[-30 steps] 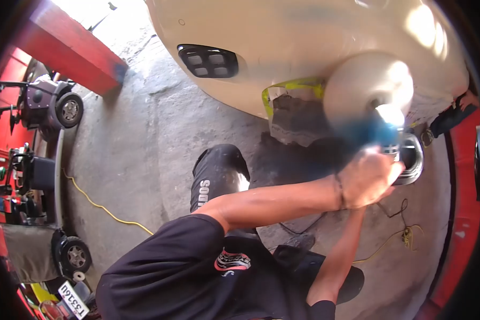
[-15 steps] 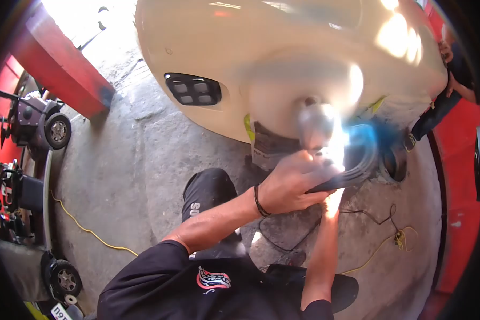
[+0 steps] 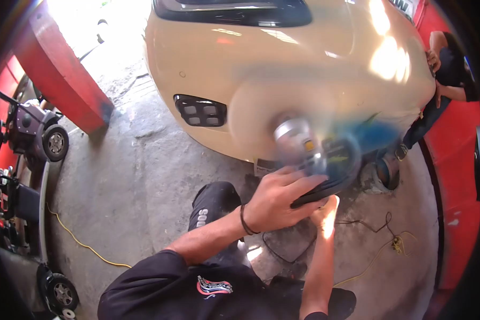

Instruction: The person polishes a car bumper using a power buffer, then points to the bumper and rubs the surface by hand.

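Observation:
A power polisher [image 3: 304, 149] with a round pale pad [image 3: 250, 117], blurred as if spinning, is against the cream car body panel [image 3: 197, 48]. My left hand [image 3: 280, 197] has its fingers wrapped over the front of the tool's body, near the silver head. Lower and to the right, my right hand [image 3: 325, 213] is closed on the rear part of the polisher; its fingers are partly hidden behind the tool. A black vented inset [image 3: 201, 111] is in the panel left of the pad. Part of a printed sheet [image 3: 263, 167] shows under the panel's lower edge.
A person [image 3: 447, 88] touches the panel's right end. A round container [image 3: 388, 173] stands on the concrete floor [image 3: 160, 170]. Dark and yellow cords [image 3: 90, 246] lie on the floor. A red pillar [image 3: 64, 74] and wheeled vehicles [image 3: 56, 143] are at left.
The polisher and both hands have moved left along the panel. The view has shifted, so more of the car's upper body shows. Both hands keep their hold.

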The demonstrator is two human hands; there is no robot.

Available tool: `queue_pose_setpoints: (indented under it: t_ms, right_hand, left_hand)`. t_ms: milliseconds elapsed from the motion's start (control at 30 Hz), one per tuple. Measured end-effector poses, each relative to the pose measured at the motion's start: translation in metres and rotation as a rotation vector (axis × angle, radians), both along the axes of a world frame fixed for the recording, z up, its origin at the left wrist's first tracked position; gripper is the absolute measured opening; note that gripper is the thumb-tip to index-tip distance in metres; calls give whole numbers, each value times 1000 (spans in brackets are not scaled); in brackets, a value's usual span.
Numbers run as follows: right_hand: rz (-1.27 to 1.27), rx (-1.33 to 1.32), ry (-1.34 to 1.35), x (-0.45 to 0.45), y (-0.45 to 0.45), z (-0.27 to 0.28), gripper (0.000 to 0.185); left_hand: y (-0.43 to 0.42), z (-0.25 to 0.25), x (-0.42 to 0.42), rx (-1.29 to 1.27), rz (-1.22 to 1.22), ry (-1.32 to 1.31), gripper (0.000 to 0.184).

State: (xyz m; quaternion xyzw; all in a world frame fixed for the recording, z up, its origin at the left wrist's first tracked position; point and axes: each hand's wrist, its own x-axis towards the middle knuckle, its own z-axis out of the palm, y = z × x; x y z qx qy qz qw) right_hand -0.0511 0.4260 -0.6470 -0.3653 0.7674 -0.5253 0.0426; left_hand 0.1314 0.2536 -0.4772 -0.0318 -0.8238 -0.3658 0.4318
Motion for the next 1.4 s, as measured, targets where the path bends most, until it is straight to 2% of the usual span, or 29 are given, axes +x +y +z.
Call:
queue_pose_setpoints:
  t_ms: [67, 100, 133, 200, 233, 300, 333, 367, 400, 433, 467, 533, 567, 667, 700, 767, 800, 867, 900, 1033, 1100, 1133, 1200, 1267, 1400]
  right_hand:
    - [3, -92, 150, -18, 22, 0, 44]
    - [-140, -260, -347, -5, 17, 29, 42]
    - [-147, -251, -337, 4, 25, 56, 42]
    - [-149, -180, -299, 14, 42, 112, 36]
    - [-147, -146, -281, 16, 49, 137, 34]
    - [-151, -115, -265, 19, 62, 176, 31]
    - [-207, -2, -267, 20, 69, 190, 29]
    - [-264, 116, -276, 26, 76, 201, 26]
    - [-266, 119, -284, 33, 75, 215, 26]
    - [-176, 153, -284, 38, 66, 232, 24]
    - [-85, 185, -284, 45, 55, 249, 22]
    - [-85, 237, -283, 63, 32, 280, 20]
    - [-46, 237, -217, 69, 22, 291, 21]
    - [-19, 229, -146, 79, 6, 299, 25]
    - [17, 223, -134, 80, 7, 297, 27]
    - [-35, 199, -148, 78, 10, 288, 28]
    - [-46, 184, -142, 73, 9, 284, 29]
    - [-94, 133, -157, 64, 15, 275, 28]
    - [-139, 100, -173, 59, 19, 273, 27]
    - [-226, 117, -341, 29, 43, 275, 23]
    - [-308, -10, -391, 19, 54, 269, 20]
    - [-292, 5, -378, 17, 64, 264, 20]
    - [-416, 55, -329, 15, 79, 258, 17]
    - [-413, 75, -281, 20, 87, 259, 16]
    - [-458, 134, -129, 19, 80, 289, 14]
  left_hand:
    - [10, 35, -16, 58, -38, 49, 47]
    - [16, 53, -28, 81, -78, 99, 48]
    - [22, 67, -40, 107, -117, 143, 49]
    - [20, 87, -66, 201, -346, 185, 52]
    - [18, 96, -73, 204, -347, 199, 52]
    - [16, 114, -84, 97, -393, 477, 38]
    - [19, 122, -92, 98, -395, 474, 38]
    - [25, 128, -98, 167, -273, 580, 28]
    - [28, 136, -99, 232, -147, 683, 18]
    - [22, 147, -90, 225, -70, 724, 5]
    - [10, 151, -85, 218, -75, 720, 5]
    - [-13, 157, -74, 298, -54, 858, 4]
    - [-23, 162, -60, 288, -2, 824, 9]
    - [-40, 167, -40, 177, 247, 823, 19]
    - [-35, 167, -40, 182, 207, 815, 19]
    - [-23, 168, -40, 495, 151, 679, 24]
    - [-21, 172, -49, 482, 139, 681, 24]
    - [-25, 181, -78, 172, 212, 853, 21]
    - [-29, 183, -99, 94, 152, 904, 19]
    - [4, 196, -166, 227, -127, 711, 22]
    - [30, 196, -193, 355, -176, 631, 22]
    - [35, 192, -209, 250, -83, 709, 20]
    - [43, 186, -201, 331, -145, 726, 18]
    - [43, 183, -193, 388, -203, 734, 20]
    - [27, 197, -185, 491, -227, 806, 21]
